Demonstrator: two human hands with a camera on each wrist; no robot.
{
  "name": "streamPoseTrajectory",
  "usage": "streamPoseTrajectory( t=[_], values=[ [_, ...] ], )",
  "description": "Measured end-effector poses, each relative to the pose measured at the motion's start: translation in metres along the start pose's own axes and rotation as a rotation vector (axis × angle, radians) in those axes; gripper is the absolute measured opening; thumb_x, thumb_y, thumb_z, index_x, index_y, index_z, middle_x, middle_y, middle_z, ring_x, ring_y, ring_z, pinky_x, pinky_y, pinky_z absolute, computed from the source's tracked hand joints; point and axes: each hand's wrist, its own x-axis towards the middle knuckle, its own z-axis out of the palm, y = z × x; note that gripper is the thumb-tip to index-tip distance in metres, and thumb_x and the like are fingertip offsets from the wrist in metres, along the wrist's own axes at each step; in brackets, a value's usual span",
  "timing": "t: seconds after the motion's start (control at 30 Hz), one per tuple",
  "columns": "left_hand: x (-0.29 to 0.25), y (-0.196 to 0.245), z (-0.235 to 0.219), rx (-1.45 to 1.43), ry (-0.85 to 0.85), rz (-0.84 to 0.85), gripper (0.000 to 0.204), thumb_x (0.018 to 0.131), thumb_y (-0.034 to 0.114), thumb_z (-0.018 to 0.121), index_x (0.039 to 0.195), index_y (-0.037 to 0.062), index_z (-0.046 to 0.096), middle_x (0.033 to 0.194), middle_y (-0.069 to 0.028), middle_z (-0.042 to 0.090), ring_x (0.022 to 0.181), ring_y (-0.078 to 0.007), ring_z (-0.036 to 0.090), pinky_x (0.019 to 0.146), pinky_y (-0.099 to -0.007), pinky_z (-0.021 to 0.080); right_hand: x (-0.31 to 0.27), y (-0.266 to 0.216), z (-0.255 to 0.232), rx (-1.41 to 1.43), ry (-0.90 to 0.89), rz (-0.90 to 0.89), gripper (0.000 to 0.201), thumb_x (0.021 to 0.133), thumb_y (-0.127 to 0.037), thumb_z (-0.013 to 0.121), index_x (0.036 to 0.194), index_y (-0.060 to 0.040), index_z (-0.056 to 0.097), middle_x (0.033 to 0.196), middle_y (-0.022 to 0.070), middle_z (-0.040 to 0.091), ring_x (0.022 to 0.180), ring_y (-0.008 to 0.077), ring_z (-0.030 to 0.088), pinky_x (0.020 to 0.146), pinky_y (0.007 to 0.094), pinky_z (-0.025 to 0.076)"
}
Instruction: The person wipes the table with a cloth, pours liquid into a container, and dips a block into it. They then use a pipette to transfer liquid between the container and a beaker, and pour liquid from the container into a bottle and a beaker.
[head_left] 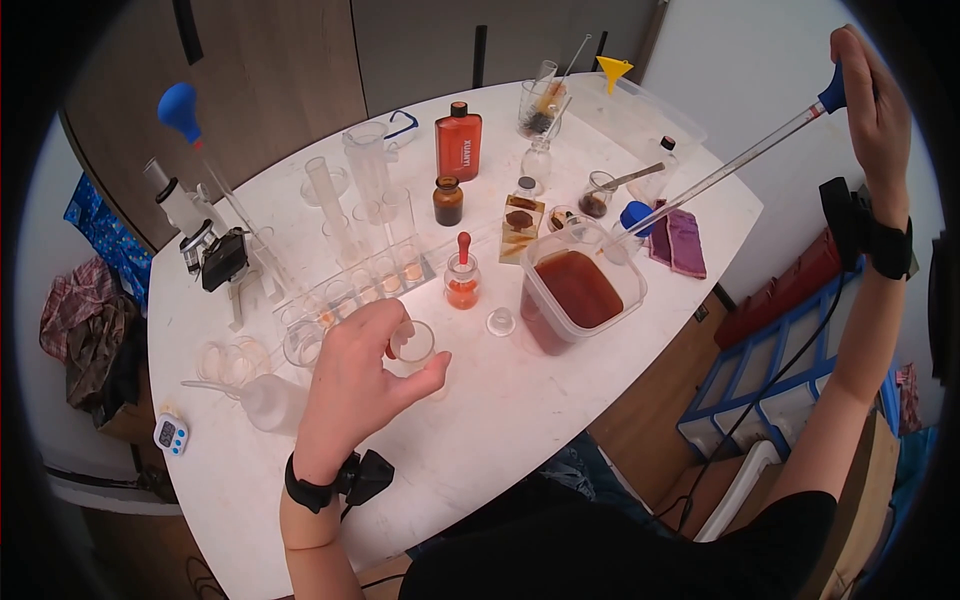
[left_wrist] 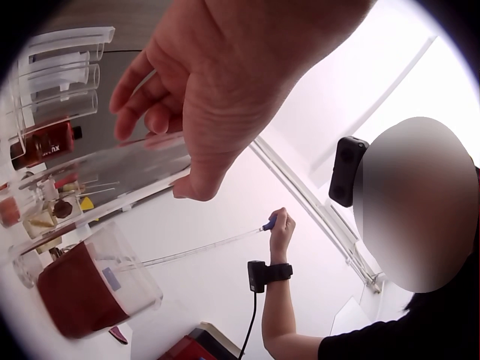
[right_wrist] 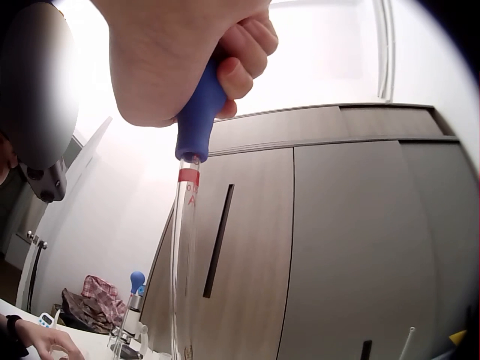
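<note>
High at the right, my right hand grips the blue rubber bulb of a long graduated glass pipette. The pipette slants down to the left, its lower end at the rim of a clear plastic tub of red-brown liquid. Over the front of the table, my left hand curls its fingers and thumb around a clear cylinder near its round mouth. In the head view the hand hides most of the cylinder's body. A dropper bottle of orange liquid and a clear stopper stand between the hand and the tub.
A rack of test tubes stands behind my left hand, with a wash bottle and timer to its left. A microscope is at the far left. Farther back are a red bottle and brown jar.
</note>
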Motion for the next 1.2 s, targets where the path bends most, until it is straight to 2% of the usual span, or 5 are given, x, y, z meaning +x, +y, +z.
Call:
streamPoseTrajectory(
  t=[0.1,0.3,0.53,0.6,1.2],
  values=[
    [0.000,0.000,0.000,-0.002,-0.005,-0.008,0.035,0.063,0.018,0.074,0.069,0.0012,0.044,0.063,-0.0100,0.047,0.055,-0.0224,0.047,0.052,-0.0316,0.041,0.008,-0.020,-0.001,0.077,0.048,-0.090,0.030,0.096,-0.025,0.044,0.099,-0.0001,0.061,0.078,0.0004,0.054,0.058,0.0039,0.042,0.053,0.0171,0.032],
    [0.000,0.002,-0.001,-0.004,-0.008,-0.028,0.035,0.062,0.019,0.075,0.070,0.0014,0.045,0.062,-0.0099,0.047,0.055,-0.0225,0.047,0.052,-0.0313,0.041,-0.017,-0.048,-0.019,0.070,0.136,-0.066,0.032,0.097,-0.020,0.039,0.090,0.0030,0.060,0.078,0.0026,0.055,0.059,0.0048,0.045,0.053,0.0181,0.034],
    [-0.001,0.003,-0.002,0.025,-0.008,-0.037,0.035,0.061,0.019,0.075,0.069,0.0018,0.046,0.061,-0.0097,0.046,0.055,-0.0239,0.047,0.052,-0.0317,0.040,-0.079,-0.048,-0.057,-0.106,0.276,-0.069,0.047,0.097,-0.026,0.035,0.083,0.0126,0.060,0.076,0.0174,0.059,0.064,0.0230,0.057,0.055,0.0278,0.045],
    [-0.001,0.003,-0.002,0.029,-0.014,-0.032,0.035,0.061,0.019,0.075,0.069,0.0016,0.046,0.061,-0.0097,0.047,0.055,-0.0241,0.047,0.052,-0.0320,0.040,-0.059,-0.061,-0.051,-0.128,0.487,-0.195,0.053,0.096,-0.029,0.034,0.057,-0.0019,0.057,0.048,0.0081,0.051,0.039,0.0201,0.049,0.036,0.0281,0.036],
    [-0.002,0.003,-0.003,0.014,-0.031,-0.033,0.036,0.061,0.017,0.075,0.070,0.0000,0.045,0.063,-0.0110,0.046,0.058,-0.0262,0.048,0.052,-0.0335,0.040,-0.067,-0.066,-0.062,-0.093,0.438,-0.067,0.043,0.091,-0.023,0.039,0.059,-0.0009,0.057,0.051,0.0080,0.053,0.040,0.0186,0.048,0.037,0.0283,0.037]
  ],
)
